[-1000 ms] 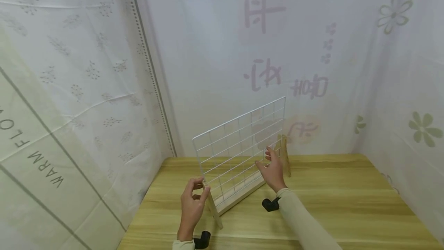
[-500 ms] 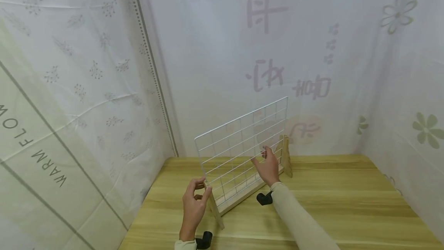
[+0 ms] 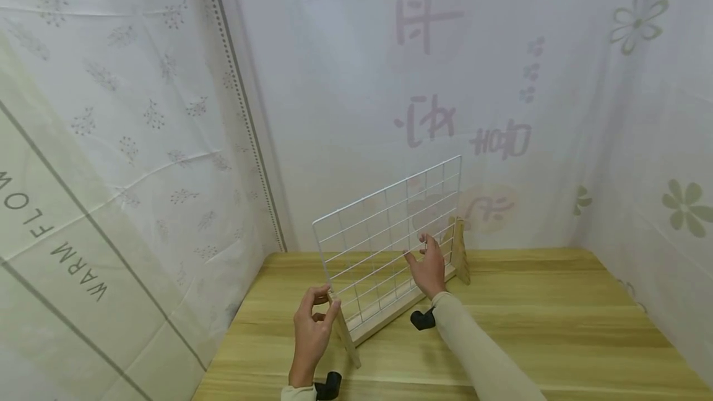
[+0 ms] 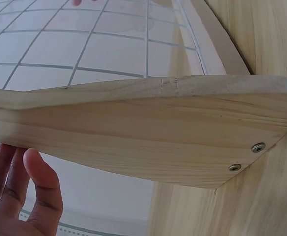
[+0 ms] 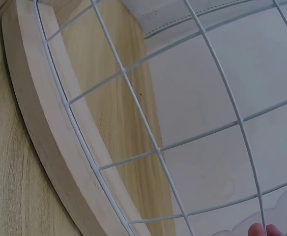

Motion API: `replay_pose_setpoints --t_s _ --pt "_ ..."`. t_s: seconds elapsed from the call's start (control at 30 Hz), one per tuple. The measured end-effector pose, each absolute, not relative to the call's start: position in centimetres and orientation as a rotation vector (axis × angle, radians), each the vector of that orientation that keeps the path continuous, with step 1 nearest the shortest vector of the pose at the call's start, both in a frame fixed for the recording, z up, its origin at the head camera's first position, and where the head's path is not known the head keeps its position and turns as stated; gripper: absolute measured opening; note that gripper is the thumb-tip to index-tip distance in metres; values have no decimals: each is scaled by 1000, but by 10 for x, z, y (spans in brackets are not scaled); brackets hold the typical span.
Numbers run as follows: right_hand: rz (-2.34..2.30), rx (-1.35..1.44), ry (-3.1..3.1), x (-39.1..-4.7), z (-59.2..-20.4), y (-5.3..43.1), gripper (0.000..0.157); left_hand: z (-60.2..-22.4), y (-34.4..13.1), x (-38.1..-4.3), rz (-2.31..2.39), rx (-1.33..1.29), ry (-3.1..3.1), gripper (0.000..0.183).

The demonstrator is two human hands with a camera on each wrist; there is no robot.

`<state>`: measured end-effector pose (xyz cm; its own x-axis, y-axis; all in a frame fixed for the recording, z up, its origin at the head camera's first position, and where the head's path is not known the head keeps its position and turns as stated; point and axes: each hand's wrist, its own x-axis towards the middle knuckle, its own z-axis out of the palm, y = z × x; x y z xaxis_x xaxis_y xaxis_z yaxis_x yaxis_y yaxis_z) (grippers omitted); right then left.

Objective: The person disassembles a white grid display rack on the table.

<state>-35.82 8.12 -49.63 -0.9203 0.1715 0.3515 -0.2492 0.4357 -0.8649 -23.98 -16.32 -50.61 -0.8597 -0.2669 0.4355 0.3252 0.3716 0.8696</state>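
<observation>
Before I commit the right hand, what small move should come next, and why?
Probably ease the right hand back from the wire grid: the grid's lower wire already lies along the wooden base, and the left hand is at the side panel, positioned to steady it.

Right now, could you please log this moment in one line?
left hand: holding wooden end panel | right hand: at wire grid | wire grid: standing

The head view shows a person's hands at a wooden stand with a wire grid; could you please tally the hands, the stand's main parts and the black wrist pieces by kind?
Hands: 2
Wire grid: 1
Wooden side panels: 2
Wooden base bar: 1
Black wrist pieces: 2
Total: 8
</observation>
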Motion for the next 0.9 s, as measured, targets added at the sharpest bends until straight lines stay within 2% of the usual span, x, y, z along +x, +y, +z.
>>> replay_pose_setpoints --t_s 0.37,0.9 --pt "1493 24 -2290 -354 -493 85 57 -511 -164 -236 -1585 -126 -2088 31" --pt "1507 123 -2186 -356 -454 84 60 -499 -156 -232 -1567 -55 -2060 30"
